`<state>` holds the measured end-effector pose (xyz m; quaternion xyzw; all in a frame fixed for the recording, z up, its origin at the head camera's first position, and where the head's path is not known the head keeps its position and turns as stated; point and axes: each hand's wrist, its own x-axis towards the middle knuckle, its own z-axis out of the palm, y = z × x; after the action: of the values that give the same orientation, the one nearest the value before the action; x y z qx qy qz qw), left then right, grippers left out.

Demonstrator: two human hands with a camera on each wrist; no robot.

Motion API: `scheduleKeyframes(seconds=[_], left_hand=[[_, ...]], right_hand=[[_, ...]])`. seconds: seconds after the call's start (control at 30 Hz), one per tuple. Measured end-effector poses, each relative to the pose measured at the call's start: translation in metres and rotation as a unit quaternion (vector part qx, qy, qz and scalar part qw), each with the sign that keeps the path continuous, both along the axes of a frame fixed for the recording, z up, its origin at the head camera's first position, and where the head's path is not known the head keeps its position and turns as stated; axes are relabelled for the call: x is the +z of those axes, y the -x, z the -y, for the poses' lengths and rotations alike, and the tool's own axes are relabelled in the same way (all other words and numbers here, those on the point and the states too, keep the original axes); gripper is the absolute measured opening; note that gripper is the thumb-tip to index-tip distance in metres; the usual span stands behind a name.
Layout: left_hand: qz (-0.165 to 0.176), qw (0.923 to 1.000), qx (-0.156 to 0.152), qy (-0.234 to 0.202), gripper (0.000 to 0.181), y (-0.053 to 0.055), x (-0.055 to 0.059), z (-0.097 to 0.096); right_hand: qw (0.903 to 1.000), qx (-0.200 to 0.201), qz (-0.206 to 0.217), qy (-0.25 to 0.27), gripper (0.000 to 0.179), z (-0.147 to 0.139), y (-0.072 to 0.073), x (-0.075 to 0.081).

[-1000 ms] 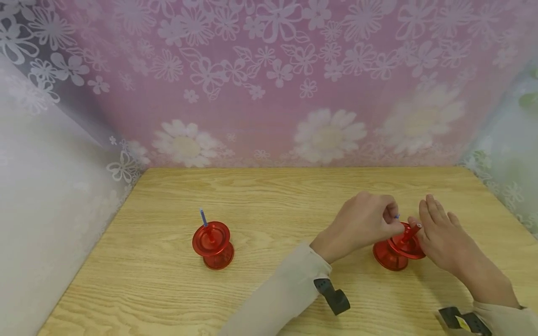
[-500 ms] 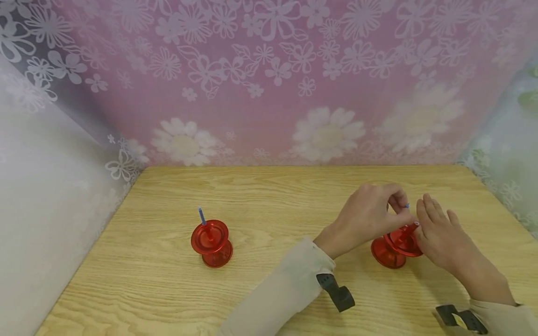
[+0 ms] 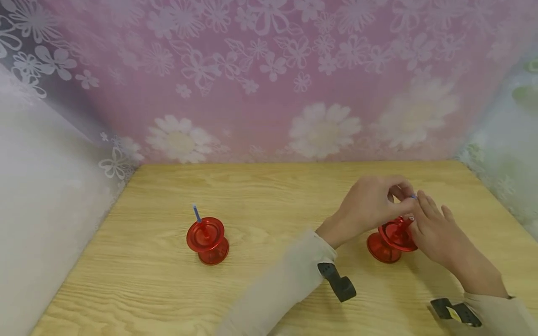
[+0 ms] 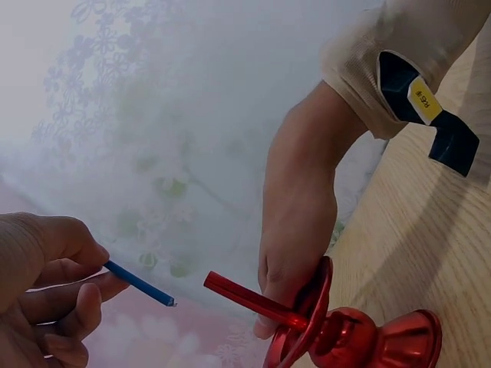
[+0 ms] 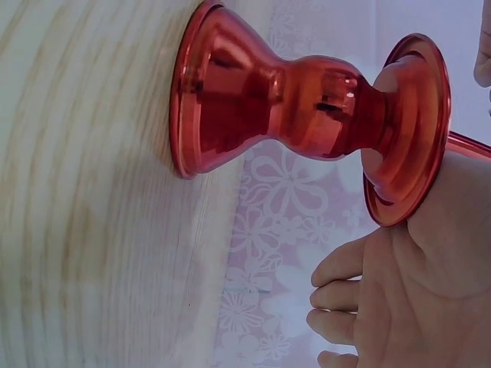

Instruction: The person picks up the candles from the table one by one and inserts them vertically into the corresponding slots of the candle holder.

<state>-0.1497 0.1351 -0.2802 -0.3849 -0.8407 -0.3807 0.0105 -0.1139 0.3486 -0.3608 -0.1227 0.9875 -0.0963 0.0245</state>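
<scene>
My left hand [image 3: 371,205] pinches a thin blue candle [image 4: 142,284] between thumb and fingers, above the right-hand red candle holder [image 3: 384,249]. In the left wrist view the candle's lower end stands a short gap away from the holder's upright tube [image 4: 249,297]. My right hand [image 3: 445,240] is at the holder's right side with fingers straight; in the right wrist view its palm lies against the rim of the dish [image 5: 414,138]. The holder's base stands on the table.
A matching red candle holder [image 3: 212,252] stands at the left of the wooden table [image 3: 269,186], with a blue candle [image 3: 196,213] upright in its tube. A pink flowered backdrop [image 3: 252,121] rises behind the table's far edge.
My left hand has risen and moved slightly right with the blue candle, toward the right hand's fingers. The right hand stays beside the candle holder. The head view has shifted a little.
</scene>
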Motion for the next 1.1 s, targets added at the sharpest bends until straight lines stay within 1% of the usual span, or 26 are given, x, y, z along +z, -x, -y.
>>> scheduleKeyframes(seconds=[0.13,0.23,0.33,0.47,0.57,0.7,0.77,0.83,0.9,0.97,1.03,1.1], left_hand=[[0.003,0.9999,-0.006,-0.010,0.011,0.005,0.004,-0.001],[0.015,0.9998,-0.014,-0.007,0.014,0.006,0.005,-0.005],[0.022,0.9995,-0.020,-0.008,0.015,0.006,0.004,-0.010],[0.028,0.9992,-0.027,-0.006,0.012,0.005,0.000,-0.013],[0.030,0.9992,-0.024,-0.002,0.012,0.005,-0.003,-0.014],[0.025,0.9993,-0.026,-0.007,0.013,0.005,-0.004,-0.014],[0.021,0.9993,-0.030,-0.006,0.014,0.004,-0.004,-0.014],[0.017,0.9992,-0.036,-0.003,0.014,0.004,-0.004,-0.015],[0.016,0.9991,-0.039,0.000,0.013,0.003,-0.004,-0.015],[0.018,0.9991,-0.040,0.000,0.013,0.003,-0.005,-0.015],[0.018,0.9990,-0.040,-0.002,0.012,0.003,-0.006,-0.015],[0.016,0.9990,-0.041,-0.004,0.013,0.003,-0.007,-0.015]], right_hand=[[1.0000,0.000,-0.002,-0.001,0.054,0.002,0.003,0.001],[0.9997,0.011,-0.018,-0.011,0.048,0.003,0.003,0.000],[0.9989,0.019,-0.036,-0.022,0.042,0.003,0.003,-0.001],[0.9988,0.019,-0.023,-0.039,0.041,0.003,0.002,-0.001],[0.9980,0.026,-0.015,-0.056,0.038,0.003,0.001,0.001],[0.9965,0.036,-0.025,-0.072,0.034,0.002,0.002,-0.001],[0.9965,0.037,-0.027,-0.070,0.033,0.001,0.002,-0.002],[0.9980,0.029,-0.022,-0.052,0.035,0.001,0.001,-0.002],[0.9998,0.012,-0.001,-0.018,0.040,0.002,0.001,-0.002],[0.9999,0.002,0.015,0.004,0.044,0.002,0.002,-0.002],[0.9995,-0.005,0.029,0.014,0.046,0.003,0.001,-0.001],[0.9995,-0.004,0.029,0.008,0.045,0.003,0.001,0.000]])
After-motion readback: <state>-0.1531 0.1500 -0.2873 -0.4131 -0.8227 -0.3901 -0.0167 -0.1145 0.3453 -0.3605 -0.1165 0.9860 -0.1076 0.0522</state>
